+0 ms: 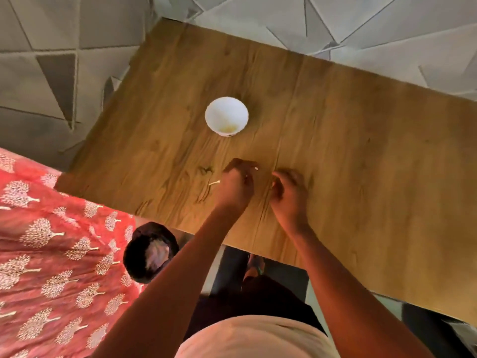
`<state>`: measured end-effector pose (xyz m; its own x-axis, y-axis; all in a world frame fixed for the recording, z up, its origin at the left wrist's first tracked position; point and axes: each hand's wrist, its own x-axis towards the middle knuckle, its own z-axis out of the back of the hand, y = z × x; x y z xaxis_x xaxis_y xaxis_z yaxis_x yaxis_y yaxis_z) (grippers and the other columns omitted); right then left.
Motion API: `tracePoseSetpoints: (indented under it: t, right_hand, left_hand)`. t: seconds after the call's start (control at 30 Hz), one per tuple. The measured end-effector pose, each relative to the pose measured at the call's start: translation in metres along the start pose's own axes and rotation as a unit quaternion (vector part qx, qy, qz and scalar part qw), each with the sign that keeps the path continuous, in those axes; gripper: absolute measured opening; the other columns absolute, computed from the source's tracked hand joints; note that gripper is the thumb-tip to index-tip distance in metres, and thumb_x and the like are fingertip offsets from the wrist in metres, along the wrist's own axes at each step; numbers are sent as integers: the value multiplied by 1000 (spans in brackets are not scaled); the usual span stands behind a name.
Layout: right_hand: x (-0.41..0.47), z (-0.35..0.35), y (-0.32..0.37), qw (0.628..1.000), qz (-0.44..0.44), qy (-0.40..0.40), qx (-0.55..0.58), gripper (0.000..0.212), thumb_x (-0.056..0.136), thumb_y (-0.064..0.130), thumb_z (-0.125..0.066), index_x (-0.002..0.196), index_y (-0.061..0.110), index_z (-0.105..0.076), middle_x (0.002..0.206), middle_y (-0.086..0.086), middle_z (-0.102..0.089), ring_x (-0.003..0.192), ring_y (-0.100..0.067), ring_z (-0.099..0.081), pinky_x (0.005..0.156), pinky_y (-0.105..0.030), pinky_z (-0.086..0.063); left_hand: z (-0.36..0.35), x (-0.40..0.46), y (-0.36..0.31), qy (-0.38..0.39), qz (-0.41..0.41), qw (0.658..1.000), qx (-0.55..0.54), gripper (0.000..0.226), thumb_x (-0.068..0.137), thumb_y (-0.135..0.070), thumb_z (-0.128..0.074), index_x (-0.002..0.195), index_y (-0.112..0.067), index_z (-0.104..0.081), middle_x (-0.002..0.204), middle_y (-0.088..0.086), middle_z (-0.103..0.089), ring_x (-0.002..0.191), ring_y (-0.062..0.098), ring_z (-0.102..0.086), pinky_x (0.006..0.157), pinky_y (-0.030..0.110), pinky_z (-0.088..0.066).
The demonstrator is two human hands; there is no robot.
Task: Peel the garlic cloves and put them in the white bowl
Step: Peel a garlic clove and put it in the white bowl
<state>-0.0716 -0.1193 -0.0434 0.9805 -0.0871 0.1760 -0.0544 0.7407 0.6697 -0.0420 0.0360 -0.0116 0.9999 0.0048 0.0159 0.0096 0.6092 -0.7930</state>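
Hands low over smooth wooden table point(348, 130), left hand point(236, 186) and right hand point(290, 195) both curled, maybe pinching tiny bits, hard to tell. Round white bowl point(226, 116) just past them, something pale yellow at its bottom. Thin peel point(214, 182) beside left hand.

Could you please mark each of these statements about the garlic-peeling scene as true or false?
1. The white bowl stands upright on the wooden table. True.
2. The left hand is inside the bowl. False: it is over the table, nearer the person than the bowl.
3. Both hands, left and right hand, have curled fingers. True.
4. The bowl is heaped full of cloves. False: it shows mostly white inside, with a little yellowish matter at the bottom.
5. A red patterned cloth lies left of the table. True.
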Motion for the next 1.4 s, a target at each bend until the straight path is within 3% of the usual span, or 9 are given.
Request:
tracePoseSetpoints:
  t: [0.13, 0.37, 0.53, 0.63, 0.73, 0.87, 0.97, 1.17, 1.4]
  right_hand:
    - [9, -7, -16, 999, 5, 19, -28, 36, 91, 19, -47, 119, 8, -68, 129, -5, -53, 111, -25, -59, 91, -46, -54]
    - [14, -1, -13, 999, -10, 37, -39, 31, 86, 16, -55, 114, 12, -68, 124, -6, -55, 111, -26, -52, 92, -47, -50]
    - [15, 1, -10, 996, -4, 55, -64, 32, 87, 22, -51, 113, 13, -66, 123, -8, -53, 114, -28, -51, 95, -48, -48]
    - [15, 1, -10, 996, 6, 45, -74, 29, 89, 24, -53, 113, 13, -66, 121, -9, -54, 112, -28, -53, 92, -48, -49]
    - [14, 0, -11, 996, 18, 38, -77, 29, 89, 24, -53, 113, 12, -66, 122, -10, -54, 113, -28, -53, 90, -47, -50]
    - [14, -2, -13, 998, 24, 9, -63, 20, 85, 15, -61, 103, 13, -69, 114, -7, -58, 108, -25, -53, 89, -43, -47]
    - [14, -3, -13, 998, 24, 1, -60, 19, 82, 10, -68, 101, 12, -69, 112, -8, -58, 107, -24, -53, 89, -39, -46]
    - [15, -5, -14, 999, 17, 3, -51, 18, 88, 15, -63, 104, 11, -70, 113, -7, -58, 107, -27, -54, 87, -45, -50]
    - [17, -8, -9, 1000, 12, -9, -26, 16, 84, 12, -64, 98, 12, -72, 106, -5, -58, 100, -26, -55, 81, -44, -47]
  left_hand:
    - [-27, 28, 3, 9, 17, 998, 67, 30, 81, 6, -61, 104, -5, -76, 108, 14, -62, 88, 35, -66, 81, 44, -57]
    - [-41, 34, -3, 11, -12, 977, 213, 13, 89, 9, -60, 101, 4, -63, 108, 21, -55, 92, 44, -59, 70, 54, -55]
    - [-38, 35, -17, 18, -51, 967, 250, 22, 90, 15, -57, 109, 5, -59, 112, 21, -56, 95, 40, -60, 68, 46, -56]
    - [-12, 56, -31, -69, -79, 972, 208, 24, 86, 18, -57, 102, 1, -59, 102, 18, -59, 81, 38, -61, 54, 42, -53]
    - [18, 93, -35, -115, -84, 965, 222, 32, 84, 18, -60, 110, -1, -61, 105, 19, -65, 87, 39, -67, 51, 40, -50]
    - [37, 131, -24, -47, -64, 960, 269, 30, 83, 9, -58, 110, -3, -63, 105, 15, -70, 90, 33, -67, 60, 35, -37]
    - [42, 139, -22, -20, -57, 946, 317, 37, 85, 5, -60, 119, -8, -66, 108, 17, -70, 95, 38, -66, 66, 41, -45]
    - [46, 83, -15, -127, -127, 969, 169, 13, 92, -1, -62, 101, -4, -71, 95, 15, -71, 81, 32, -67, 62, 37, -52]
    - [43, -15, 46, -32, -10, 992, 122, 27, 80, 9, -74, 102, -6, -74, 105, 9, -61, 93, 25, -62, 79, 20, -43]
